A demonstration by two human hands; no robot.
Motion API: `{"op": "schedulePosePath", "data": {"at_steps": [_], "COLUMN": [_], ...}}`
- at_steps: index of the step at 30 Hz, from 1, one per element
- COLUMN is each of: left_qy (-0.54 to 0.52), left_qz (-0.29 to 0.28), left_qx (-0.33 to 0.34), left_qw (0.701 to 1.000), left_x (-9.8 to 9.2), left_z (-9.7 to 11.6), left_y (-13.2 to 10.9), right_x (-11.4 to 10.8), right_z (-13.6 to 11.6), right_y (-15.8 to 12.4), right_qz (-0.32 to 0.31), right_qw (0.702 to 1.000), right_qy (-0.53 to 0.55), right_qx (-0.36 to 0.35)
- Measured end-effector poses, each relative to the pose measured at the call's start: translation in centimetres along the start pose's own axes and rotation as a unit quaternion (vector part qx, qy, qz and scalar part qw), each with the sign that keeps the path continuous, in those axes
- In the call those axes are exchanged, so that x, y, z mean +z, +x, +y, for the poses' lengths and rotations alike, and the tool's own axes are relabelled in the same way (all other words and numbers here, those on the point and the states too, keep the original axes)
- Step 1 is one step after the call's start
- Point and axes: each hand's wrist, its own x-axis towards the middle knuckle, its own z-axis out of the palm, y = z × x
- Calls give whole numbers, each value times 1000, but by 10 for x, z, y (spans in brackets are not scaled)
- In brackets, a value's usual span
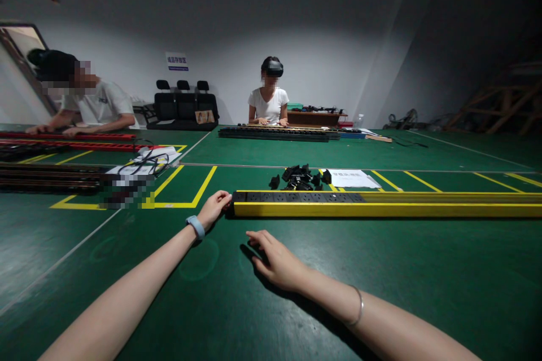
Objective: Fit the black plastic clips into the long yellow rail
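Observation:
A long yellow power strip (271,210) lies across the green table, with black socket modules (305,197) filling the left part of its channel. At its left end sits a black end cap (231,205). My left hand (214,208) has its fingers closed on that cap, thumb and forefinger at its left side. Below the strip, my right hand (275,259) hovers low over the table, palm down. Its fingers are apart and hold nothing. Behind the strip is a pile of small black end pieces (298,177), beside a white paper sign (353,179).
Yellow tape lines (205,186) mark the green table (169,316). To the left lie dark strips (51,177), red strips (97,136), papers and cables (146,161). Across the table, one person (269,102) sits behind dark strips (275,134); another person (97,101) leans at the left.

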Motion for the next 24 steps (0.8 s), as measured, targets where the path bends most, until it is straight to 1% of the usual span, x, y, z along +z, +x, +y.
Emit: {"op": "schedulePosePath", "data": {"at_steps": [5,12,19,24], "left_qy": [5,31,39,43], "left_qz": [-14,-35,-35,-22], "left_qx": [1,8,5,-3], "left_qw": [1000,999,999,999], "left_x": [1,-1,-3,-2], "left_z": [3,2,1,4], "left_y": [-2,-3,-4,-6], "right_x": [1,0,-1,-1], "right_z": [1,1,0,-2], "right_y": [0,0,0,0], "right_qz": [2,3,1,1], "right_qw": [1000,1000,1000,1000], "right_qy": [1,3,4,8], "right_qx": [-3,-6,-4,-6]}}
